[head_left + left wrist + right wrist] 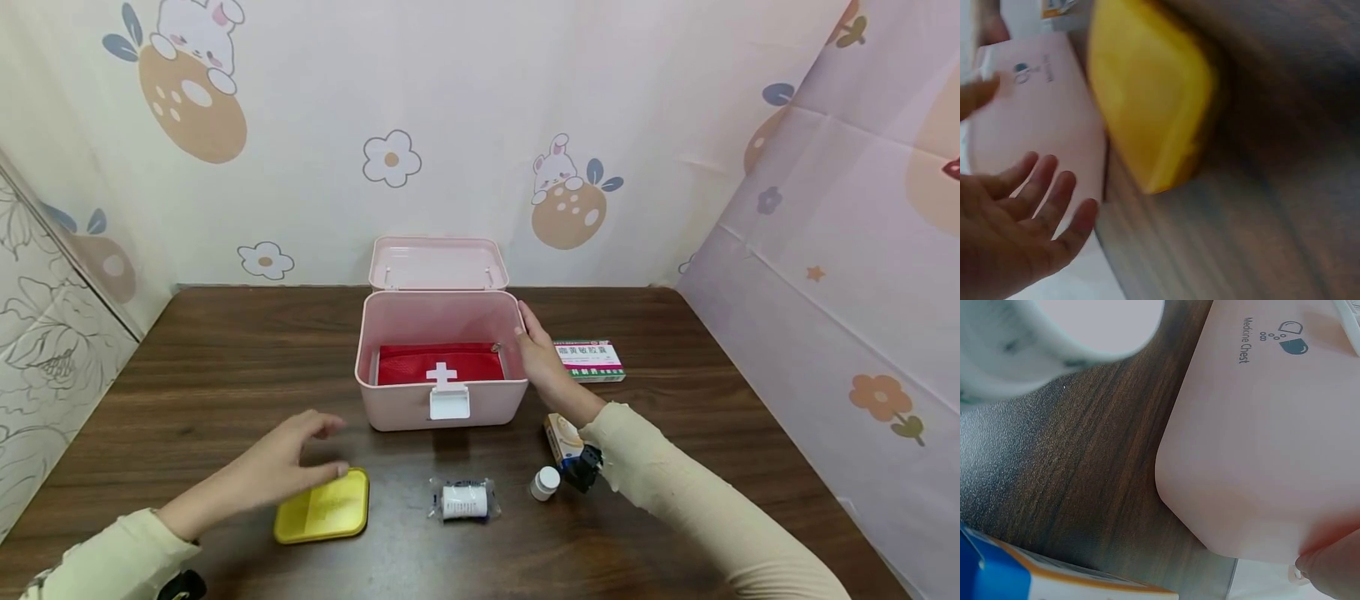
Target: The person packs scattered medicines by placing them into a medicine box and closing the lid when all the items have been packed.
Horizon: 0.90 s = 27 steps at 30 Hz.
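Note:
A pink medicine chest (442, 407) stands on the table with its lid (438, 265) tipped back. Inside lies a red zip pouch (405, 367) with a white cross. My right hand (547, 362) holds the chest's right wall at the rim; in the right wrist view a fingertip (1329, 569) presses its outer side. My left hand (281, 467) hovers with spread fingers over a flat yellow box (326, 512), its thumb overlapping the box's far edge. The left wrist view shows that yellow box (1147, 94) blurred, beside the empty palm (1016, 237).
A wrapped bandage roll (464, 502) lies in front of the chest. Right of it stand a small white bottle (545, 482) and a blue, white and orange carton (564, 437), partly behind my sleeve. A capsule box (592, 362) lies beyond my right hand. Patterned curtains surround the table.

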Motion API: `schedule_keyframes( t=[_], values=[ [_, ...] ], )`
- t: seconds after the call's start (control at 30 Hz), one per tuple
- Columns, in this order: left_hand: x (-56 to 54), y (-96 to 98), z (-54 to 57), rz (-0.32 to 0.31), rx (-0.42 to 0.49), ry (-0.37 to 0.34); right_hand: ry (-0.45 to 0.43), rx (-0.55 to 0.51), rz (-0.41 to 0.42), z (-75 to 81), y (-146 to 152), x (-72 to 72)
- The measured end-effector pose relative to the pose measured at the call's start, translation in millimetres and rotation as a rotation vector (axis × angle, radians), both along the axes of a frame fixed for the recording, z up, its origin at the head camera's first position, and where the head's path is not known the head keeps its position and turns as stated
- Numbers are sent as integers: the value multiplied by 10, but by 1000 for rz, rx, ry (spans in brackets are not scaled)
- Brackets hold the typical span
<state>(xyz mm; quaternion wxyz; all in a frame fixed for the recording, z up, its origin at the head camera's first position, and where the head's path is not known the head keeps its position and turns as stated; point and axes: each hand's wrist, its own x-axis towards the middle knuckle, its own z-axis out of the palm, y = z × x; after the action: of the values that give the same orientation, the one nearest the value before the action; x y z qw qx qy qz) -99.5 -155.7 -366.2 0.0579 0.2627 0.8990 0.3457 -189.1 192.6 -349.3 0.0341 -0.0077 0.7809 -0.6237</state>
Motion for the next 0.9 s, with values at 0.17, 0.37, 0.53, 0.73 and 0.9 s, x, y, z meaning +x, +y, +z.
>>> schedule_keyframes(
  t=[0.17, 0.37, 0.53, 0.73, 0.9],
  values=[
    [86, 13, -119, -70, -183, -13, 2, 2, -2, -1, 2, -1],
    [145, 0, -231, -99, -282, 37, 12, 2, 8, -5, 3, -9],
    [185, -15, -302, -94, -315, 80, 5, -6, 8, -5, 7, -12],
    [213, -2, -320, -76, -315, 121, 4, -8, 14, 3, 6, -17],
    [230, 21, -311, -54, -314, 97, -7, -1, 16, 4, 4, -5]
  ],
)
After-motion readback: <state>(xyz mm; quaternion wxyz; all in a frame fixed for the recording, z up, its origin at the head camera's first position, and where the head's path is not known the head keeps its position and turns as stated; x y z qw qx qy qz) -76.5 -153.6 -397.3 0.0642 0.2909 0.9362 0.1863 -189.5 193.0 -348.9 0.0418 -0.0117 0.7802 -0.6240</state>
